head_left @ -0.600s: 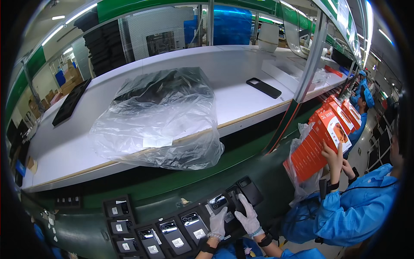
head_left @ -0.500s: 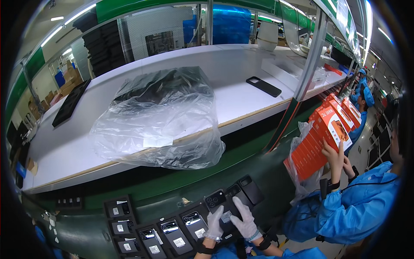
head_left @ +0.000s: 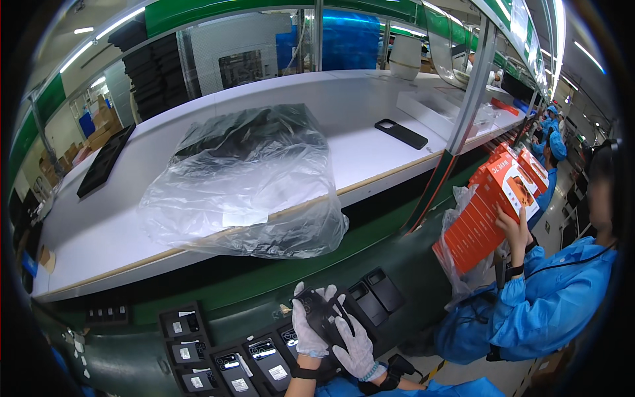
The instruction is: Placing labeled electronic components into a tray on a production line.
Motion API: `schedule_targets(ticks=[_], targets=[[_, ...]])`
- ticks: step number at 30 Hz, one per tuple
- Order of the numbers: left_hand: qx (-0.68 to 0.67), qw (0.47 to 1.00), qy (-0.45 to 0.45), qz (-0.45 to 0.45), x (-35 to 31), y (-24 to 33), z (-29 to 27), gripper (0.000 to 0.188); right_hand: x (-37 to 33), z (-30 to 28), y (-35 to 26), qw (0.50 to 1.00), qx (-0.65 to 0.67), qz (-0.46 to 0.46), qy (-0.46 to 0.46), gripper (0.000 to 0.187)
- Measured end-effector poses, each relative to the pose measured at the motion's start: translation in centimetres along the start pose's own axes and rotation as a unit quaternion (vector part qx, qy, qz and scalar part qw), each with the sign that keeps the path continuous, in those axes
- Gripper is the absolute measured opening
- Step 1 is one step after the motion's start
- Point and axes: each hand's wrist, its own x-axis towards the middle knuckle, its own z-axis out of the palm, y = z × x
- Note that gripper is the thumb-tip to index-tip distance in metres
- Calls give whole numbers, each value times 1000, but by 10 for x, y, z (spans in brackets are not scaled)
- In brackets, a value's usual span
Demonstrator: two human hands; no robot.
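Note:
Both my hands wear white gloves and are together over the row of phones at the lower middle. My left hand (head_left: 308,331) is closed round a black smartphone (head_left: 323,315), whose round camera rings show near its upper left end. My right hand (head_left: 356,349) grips the same phone from its right side, fingers along the edge. Left of my hands lie black phones with white labels, such as one phone (head_left: 268,362), in dark trays. Right of them are two empty-looking black phone cases (head_left: 383,290). The phone's lower part is partly covered by my fingers.
A clear plastic bag (head_left: 245,212) with something dark in it overhangs the white shelf (head_left: 364,99). A black phone case (head_left: 401,133) and a black tray (head_left: 106,162) lie there. At right, a co-worker in blue holds orange boxes (head_left: 473,231). A metal post (head_left: 471,86) stands between.
My hands have lifted the phone and shifted slightly up and left with it, closing round it. The co-worker's hands have moved a little on the orange boxes.

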Motion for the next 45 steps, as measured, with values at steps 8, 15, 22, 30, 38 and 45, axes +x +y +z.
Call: schedule_targets(ticks=[8, 15, 22, 30, 38, 45], targets=[[53, 998, -4, 19, 10, 0, -21, 43, -1, 7, -21, 999, -19, 29, 5, 66], [173, 983, -51, 21, 2, -7, -18, 43, -3, 18, -8, 997, -9, 71, -32, 63], [393, 906, -103, 119, -4, -34, -51, 42, 7, 39, 19, 993, 82, 88, 21, 68], [628, 767, -44, 127, -27, -60, -66, 41, 43, 8, 28, 957, 270, 99, 33, 61], [690, 709, -30, 142, -33, -65, -64, 41, 35, 4, 34, 951, 280, 40, 128, 65], [662, 731, 1, 166, -22, -49, -47, 43, 14, -18, 36, 982, 160, 75, 69, 43]])
